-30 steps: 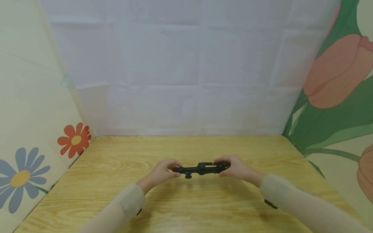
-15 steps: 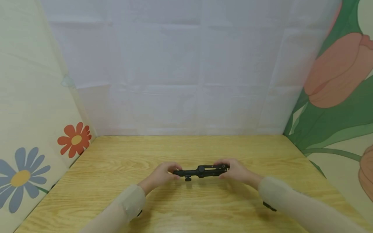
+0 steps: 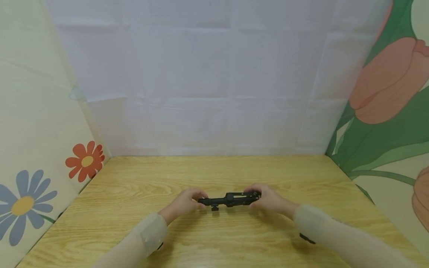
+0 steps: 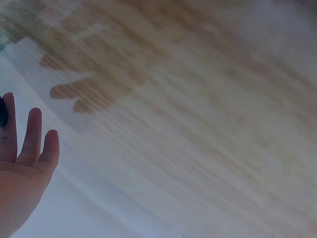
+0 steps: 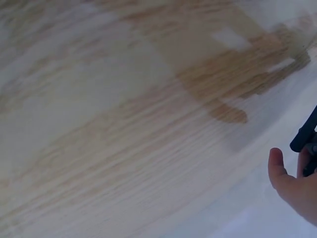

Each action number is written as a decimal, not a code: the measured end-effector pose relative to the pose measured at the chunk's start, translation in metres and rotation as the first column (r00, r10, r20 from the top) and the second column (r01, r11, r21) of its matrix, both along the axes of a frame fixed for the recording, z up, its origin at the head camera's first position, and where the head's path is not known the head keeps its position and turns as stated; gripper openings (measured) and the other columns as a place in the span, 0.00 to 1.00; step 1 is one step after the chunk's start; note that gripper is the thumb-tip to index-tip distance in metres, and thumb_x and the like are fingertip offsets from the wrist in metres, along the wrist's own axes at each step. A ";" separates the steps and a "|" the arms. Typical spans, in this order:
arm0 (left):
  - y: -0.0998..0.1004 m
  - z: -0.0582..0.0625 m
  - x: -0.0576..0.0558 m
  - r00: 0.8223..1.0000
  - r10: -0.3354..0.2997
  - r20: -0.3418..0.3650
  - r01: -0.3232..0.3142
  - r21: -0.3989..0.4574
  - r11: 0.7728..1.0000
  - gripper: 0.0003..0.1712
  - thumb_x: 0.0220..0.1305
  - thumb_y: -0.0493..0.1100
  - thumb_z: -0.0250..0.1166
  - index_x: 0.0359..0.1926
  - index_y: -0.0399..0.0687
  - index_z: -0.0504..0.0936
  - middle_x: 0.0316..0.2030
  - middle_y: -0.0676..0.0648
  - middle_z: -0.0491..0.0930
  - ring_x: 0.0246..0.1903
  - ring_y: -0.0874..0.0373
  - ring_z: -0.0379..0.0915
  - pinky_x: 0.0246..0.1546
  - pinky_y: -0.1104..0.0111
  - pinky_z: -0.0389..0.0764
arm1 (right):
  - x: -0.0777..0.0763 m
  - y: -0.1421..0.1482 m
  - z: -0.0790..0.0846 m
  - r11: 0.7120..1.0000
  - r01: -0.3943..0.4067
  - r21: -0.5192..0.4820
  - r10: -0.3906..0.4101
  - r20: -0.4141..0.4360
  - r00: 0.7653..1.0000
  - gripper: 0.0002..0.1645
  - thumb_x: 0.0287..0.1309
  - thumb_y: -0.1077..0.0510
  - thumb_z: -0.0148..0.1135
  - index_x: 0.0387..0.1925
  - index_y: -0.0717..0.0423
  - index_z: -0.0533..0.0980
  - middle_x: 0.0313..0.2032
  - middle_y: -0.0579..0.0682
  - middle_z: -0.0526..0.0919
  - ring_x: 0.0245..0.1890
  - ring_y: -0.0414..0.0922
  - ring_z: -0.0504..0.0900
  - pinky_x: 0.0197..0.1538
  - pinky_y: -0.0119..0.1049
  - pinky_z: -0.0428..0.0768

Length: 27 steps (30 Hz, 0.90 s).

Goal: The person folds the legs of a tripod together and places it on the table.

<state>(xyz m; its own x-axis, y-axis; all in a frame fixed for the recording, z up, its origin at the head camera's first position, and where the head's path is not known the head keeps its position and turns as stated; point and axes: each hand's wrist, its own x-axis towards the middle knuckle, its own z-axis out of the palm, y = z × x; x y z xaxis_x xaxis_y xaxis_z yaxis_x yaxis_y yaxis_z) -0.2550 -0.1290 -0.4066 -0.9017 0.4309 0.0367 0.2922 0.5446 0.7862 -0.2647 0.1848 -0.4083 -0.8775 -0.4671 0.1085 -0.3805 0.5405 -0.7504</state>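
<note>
A black folded mini tripod (image 3: 229, 200) lies crosswise between both hands, its slim legs to the right and a small knob hanging under its left part. My left hand (image 3: 184, 203) pinches the left end between thumb and fingers. In the left wrist view, only a dark bit of the tripod (image 4: 3, 112) shows beside spread fingers of the left hand (image 4: 22, 183). My right hand (image 3: 270, 199) grips the leg ends, which its fingers partly hide. At the right wrist view's edge, a leg of the tripod (image 5: 304, 133) sticks out past the right hand (image 5: 297, 191).
Below the hands spreads a wood-grain table (image 3: 214, 238), with shadows of the hands on it. A creased white sheet (image 3: 207, 93) hangs behind. Flower-printed panels stand at the left (image 3: 40, 111) and right (image 3: 378, 149).
Both hands and the tripod have shifted slightly nearer the person and a touch left. The tripod tilts a little differently; both hands keep their grip.
</note>
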 end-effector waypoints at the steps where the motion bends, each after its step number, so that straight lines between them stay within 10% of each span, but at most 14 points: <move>1: 0.000 0.000 0.000 1.000 0.003 -0.003 -0.003 -0.002 1.000 0.12 0.58 0.33 0.69 0.44 0.43 0.83 0.46 0.45 0.82 0.48 0.46 0.76 0.47 0.51 0.76 | 0.000 0.000 0.000 1.000 0.002 0.000 -0.002 0.003 1.000 0.29 0.42 0.69 0.75 0.51 0.64 0.78 0.54 0.62 0.78 0.56 0.62 0.73 0.59 0.59 0.69; 27: 0.000 -0.005 -0.002 0.997 -0.047 -0.061 0.041 -0.090 0.995 0.11 0.57 0.33 0.70 0.42 0.42 0.82 0.44 0.44 0.82 0.45 0.46 0.77 0.44 0.52 0.78 | 0.000 -0.006 -0.003 1.000 -0.012 0.020 0.012 0.015 1.000 0.29 0.38 0.72 0.75 0.48 0.65 0.78 0.48 0.58 0.81 0.53 0.59 0.76 0.60 0.59 0.68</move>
